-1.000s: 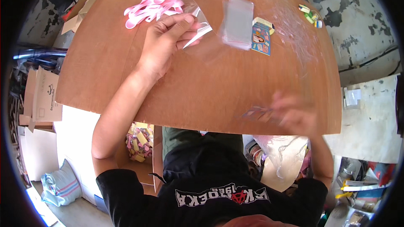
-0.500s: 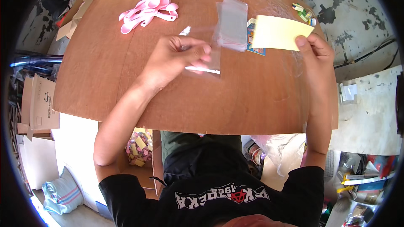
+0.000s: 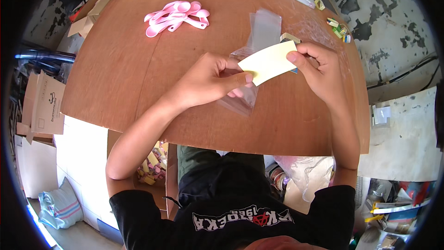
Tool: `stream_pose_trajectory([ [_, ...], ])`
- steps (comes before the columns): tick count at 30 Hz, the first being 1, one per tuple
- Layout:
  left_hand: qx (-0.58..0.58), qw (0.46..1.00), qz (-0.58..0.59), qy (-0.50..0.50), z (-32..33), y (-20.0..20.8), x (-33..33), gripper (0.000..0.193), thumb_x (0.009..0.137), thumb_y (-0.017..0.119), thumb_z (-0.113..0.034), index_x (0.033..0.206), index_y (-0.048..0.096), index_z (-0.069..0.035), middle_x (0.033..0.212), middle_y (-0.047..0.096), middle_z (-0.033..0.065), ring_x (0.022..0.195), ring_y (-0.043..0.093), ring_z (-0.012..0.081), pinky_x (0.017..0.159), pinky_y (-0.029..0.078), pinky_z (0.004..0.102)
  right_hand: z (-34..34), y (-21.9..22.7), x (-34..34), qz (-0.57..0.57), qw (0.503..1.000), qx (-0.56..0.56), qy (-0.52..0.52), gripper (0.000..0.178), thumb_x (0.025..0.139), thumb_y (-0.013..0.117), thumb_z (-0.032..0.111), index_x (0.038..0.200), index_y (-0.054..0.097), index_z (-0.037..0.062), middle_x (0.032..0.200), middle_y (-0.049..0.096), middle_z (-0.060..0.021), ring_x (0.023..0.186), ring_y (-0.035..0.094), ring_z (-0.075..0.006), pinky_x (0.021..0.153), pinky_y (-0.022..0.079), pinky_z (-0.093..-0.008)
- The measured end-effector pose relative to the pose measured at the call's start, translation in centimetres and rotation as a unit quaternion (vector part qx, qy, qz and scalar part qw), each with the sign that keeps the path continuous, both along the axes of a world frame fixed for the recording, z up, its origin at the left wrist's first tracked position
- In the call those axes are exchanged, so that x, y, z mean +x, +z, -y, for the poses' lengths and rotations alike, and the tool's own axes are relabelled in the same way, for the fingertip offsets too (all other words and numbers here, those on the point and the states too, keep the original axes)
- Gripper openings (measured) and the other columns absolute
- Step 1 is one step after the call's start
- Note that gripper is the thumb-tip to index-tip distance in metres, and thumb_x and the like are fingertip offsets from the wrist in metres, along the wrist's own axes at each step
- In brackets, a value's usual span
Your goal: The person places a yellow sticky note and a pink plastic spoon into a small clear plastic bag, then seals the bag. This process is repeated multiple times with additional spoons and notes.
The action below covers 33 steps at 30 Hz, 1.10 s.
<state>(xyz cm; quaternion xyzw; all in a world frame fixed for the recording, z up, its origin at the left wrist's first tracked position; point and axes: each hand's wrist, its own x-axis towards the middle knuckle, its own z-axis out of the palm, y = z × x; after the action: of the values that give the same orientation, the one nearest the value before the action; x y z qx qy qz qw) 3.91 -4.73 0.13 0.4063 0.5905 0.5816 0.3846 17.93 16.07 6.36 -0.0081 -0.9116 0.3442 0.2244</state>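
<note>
Head view: both bare hands are over the right half of the brown desk (image 3: 115,78), well in from its near edge.
Yellow card (image 3: 270,60): spans the two hands, slightly bowed, right end nearer the desk's far edge.
Left hand (image 3: 206,83): pinching the card's left end, thumb on the upper face.
Right hand (image 3: 319,62): pinching the opposite end, thumb likewise on top.
Clear bag (image 3: 243,104): at the left fingers, partly behind the card; whether they grip it too, cannot tell.
Bag stack (image 3: 266,28): beyond the card, toward the far edge.
Pink spoons (image 3: 175,16): loose heap left of the stack, nearer the far edge than the near one.
Card risk: could crease if the pinches push toward each other; it already bows.
Bag risk: thin film, could slip or crumple if the left fingers shift.
Stack risk: probably knocked askew if the card or right hand brushes it.
</note>
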Motion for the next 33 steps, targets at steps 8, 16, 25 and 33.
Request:
stream_pose_trajectory([
  [8,0.02,1.0,-0.003,-0.019,-0.1,-0.9,-0.3,0.021,0.091,0.069,-0.012,0.103,0.072,0.005,0.082,0.072,0.0077,0.072,0.065,0.0086,0.067,0.055,0.0239,0.4,0.3,-0.1,-0.141,0.99,-0.017,-0.003,0.016,0.088,0.071,0.011,0.088,0.068,-0.0043,0.079,0.066,-0.0051,0.072,0.058,-0.01,0.064,0.046,-0.0245],
  [16,-0.005,1.0,-0.012,0.0,-0.1,-0.3,-0.1,0.019,0.09,0.07,-0.011,0.1,0.072,0.005,0.084,0.072,0.0065,0.072,0.063,0.0072,0.067,0.052,0.0226,-0.3,0.0,-0.1,-0.063,0.996,0.051,0.033,0.014,0.087,0.071,0.01,0.089,0.068,-0.0043,0.077,0.066,-0.005,0.069,0.059,-0.0097,0.063,0.046,-0.0237],
  [25,0.016,0.997,-0.071,0.012,-0.1,-0.8,0.4,0.025,0.09,0.071,-0.02,0.099,0.072,0.003,0.077,0.071,0.0041,0.068,0.061,0.006,0.062,0.05,0.0252,1.9,-1.4,-1.1,-0.062,0.996,-0.069,0.008,0.011,0.086,0.073,0.007,0.091,0.068,-0.0014,0.081,0.071,-0.0068,0.068,0.062,-0.0088,0.062,0.048,-0.0238],
  [33,0.18,0.976,-0.109,0.058,-0.8,-0.6,0.7,0.029,0.089,0.07,-0.008,0.116,0.067,0.003,0.098,0.073,0.0072,0.088,0.064,0.0078,0.078,0.053,0.0241,2.5,-1.3,-1.2,-0.035,0.986,0.09,0.135,0.013,0.085,0.072,0.01,0.095,0.071,0.0007,0.105,0.067,-0.0117,0.093,0.064,-0.0188,0.077,0.05,-0.0313],
])
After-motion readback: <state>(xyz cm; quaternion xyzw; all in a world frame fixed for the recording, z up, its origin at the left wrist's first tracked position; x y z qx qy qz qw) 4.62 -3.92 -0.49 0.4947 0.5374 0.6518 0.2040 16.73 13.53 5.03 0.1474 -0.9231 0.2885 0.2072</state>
